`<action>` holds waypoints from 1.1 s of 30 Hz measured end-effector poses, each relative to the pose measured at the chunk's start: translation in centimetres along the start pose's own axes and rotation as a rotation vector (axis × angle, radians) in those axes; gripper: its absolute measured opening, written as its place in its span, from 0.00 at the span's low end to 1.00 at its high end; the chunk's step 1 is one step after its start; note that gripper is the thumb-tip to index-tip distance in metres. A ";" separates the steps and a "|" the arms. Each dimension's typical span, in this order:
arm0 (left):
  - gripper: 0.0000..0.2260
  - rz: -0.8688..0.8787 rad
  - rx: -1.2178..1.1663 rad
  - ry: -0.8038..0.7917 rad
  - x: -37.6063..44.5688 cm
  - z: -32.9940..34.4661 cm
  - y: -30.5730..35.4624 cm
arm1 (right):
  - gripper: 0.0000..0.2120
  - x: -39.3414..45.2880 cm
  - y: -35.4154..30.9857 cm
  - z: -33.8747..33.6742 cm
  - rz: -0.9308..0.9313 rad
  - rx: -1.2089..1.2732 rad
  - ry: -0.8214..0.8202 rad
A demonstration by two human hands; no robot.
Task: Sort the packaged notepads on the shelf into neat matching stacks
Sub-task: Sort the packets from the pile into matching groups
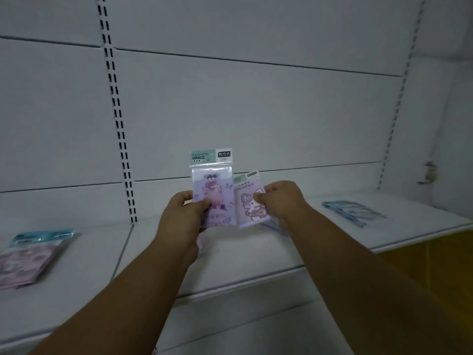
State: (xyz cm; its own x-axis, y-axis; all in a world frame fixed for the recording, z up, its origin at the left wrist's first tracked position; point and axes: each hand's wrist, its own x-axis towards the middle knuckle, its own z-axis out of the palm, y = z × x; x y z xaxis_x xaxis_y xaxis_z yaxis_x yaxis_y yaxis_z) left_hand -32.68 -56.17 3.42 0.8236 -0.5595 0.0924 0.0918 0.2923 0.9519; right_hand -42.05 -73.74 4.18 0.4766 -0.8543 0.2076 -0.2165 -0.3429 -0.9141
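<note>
Blue pile (354, 212) right, pink stack (30, 254) left on white shelf (256, 254); left hand (184, 216) pinches glossy purple pack (213, 190), right hand (281, 199) pinches another (252, 201).

Two purple notepad packs (213, 193) (252, 201) are held up; two notepad stacks (30, 254) (354, 211) lie on one white shelf (256, 254).

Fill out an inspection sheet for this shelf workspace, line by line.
Surface: white shelf, matte, dimly lit.
Job's things: taller purple notepad pack held upright; smaller purple pack beside it, tilted; pink stack lying at left; blue stack lying at right.
Clutter: something pale lies under the hands, too blurred to name.
Grippers: left hand grips the taller pack, fingers curled round it; right hand pinches the smaller pack.
Cables: nothing seen.
Surroundings: white back panel with slotted uprights; yellow surface below right.
</note>
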 end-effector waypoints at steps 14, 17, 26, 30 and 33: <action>0.06 -0.083 0.077 -0.030 3.2 7.4 -4.2 | 0.18 4.0 4.3 -5.6 -0.012 -0.661 -0.041; 0.04 -0.111 0.070 0.001 3.8 9.1 -4.2 | 0.18 4.8 5.1 -5.8 -0.077 -0.790 -0.056; 0.01 -0.149 0.254 0.055 4.7 14.5 -4.6 | 0.15 4.9 3.5 -8.5 -0.006 0.012 -0.399; 0.07 -0.201 0.569 0.003 6.3 15.4 -4.2 | 0.10 5.8 4.1 -10.2 0.017 -0.067 -0.432; 0.06 -0.195 0.703 0.041 7.8 15.2 -4.7 | 0.12 6.3 4.6 -10.8 0.023 -0.221 -0.481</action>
State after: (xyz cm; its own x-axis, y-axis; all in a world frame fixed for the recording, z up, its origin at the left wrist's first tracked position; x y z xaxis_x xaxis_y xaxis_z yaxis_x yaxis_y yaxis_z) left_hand -35.22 -73.74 4.08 0.8506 -0.5170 -0.0956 -0.1309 -0.3843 0.9139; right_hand -49.27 -84.95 5.02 0.7952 -0.6049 -0.0423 -0.3811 -0.4443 -0.8108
